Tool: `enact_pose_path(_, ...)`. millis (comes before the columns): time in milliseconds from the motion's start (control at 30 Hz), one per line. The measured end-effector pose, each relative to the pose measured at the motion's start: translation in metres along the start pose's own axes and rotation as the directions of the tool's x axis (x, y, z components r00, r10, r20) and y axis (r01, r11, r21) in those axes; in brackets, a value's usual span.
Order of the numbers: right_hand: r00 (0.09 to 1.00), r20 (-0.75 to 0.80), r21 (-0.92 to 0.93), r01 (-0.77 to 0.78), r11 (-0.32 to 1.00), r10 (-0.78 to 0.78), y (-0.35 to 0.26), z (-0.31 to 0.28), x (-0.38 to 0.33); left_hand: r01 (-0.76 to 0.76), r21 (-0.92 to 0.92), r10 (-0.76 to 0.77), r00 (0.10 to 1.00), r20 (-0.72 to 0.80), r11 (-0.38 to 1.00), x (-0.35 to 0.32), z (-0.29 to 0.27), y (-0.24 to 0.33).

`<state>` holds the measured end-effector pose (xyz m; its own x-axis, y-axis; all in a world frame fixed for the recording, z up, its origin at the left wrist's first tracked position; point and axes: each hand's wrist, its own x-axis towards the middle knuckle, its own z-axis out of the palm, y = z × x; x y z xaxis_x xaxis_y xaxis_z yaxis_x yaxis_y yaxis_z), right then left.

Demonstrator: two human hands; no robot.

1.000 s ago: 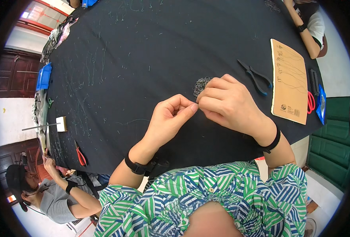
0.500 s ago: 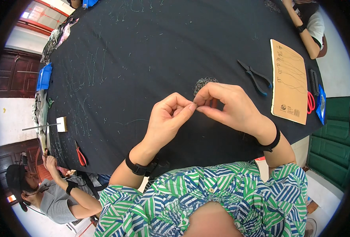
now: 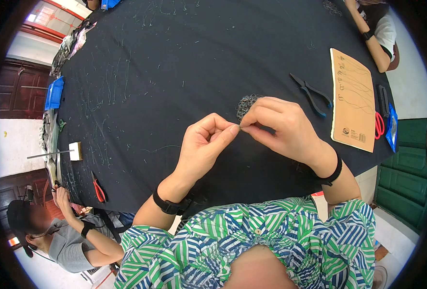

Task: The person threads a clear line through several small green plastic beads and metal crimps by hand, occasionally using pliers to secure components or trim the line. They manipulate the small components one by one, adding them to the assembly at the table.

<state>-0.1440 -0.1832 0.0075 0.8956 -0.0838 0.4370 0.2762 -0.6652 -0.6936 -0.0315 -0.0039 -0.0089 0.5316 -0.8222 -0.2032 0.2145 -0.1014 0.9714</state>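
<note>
Both hands lifted off chainmail patch (image 3: 248,103) | left hand (image 3: 207,144), right hand (image 3: 281,127) pinch tiny ring (barely visible)

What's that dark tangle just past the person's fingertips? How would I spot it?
Start at the big black table and find the two hands pinched together near its front edge. Just beyond the right hand lies a small grey mesh of linked wire rings. Unlike the blue-handled pliers beside it, it is flat and lacy.

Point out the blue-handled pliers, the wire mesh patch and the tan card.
blue-handled pliers (image 3: 311,94), head view, at the pivot.
wire mesh patch (image 3: 245,103), head view, its exposed middle.
tan card (image 3: 352,98), head view, bare centre.
</note>
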Motion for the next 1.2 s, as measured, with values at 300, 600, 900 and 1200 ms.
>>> enact_pose_path(300,0.998,0.007,-0.082,0.056,0.995,-0.056,0.000,-0.002,-0.001,0.010,0.028,-0.010,1.000,0.000,1.000,0.000,0.002,0.004)
enact_pose_path(600,1.000,0.003,0.012,-0.005,1.000,0.005,-0.002,-0.005,0.002,-0.009,0.012,0.009,1.000,0.001,1.000,0.000,-0.002,0.002)
enact_pose_path(900,0.988,0.065,0.172,-0.148,0.974,0.139,-0.002,-0.012,-0.001,-0.013,0.018,0.013,1.000,0.006,1.000,-0.001,0.000,0.004)
enact_pose_path(1200,0.828,0.487,0.721,-0.561,0.406,0.280,-0.006,-0.001,-0.001,0.058,-0.310,-0.037,0.997,0.073,0.949,0.012,0.017,0.039)
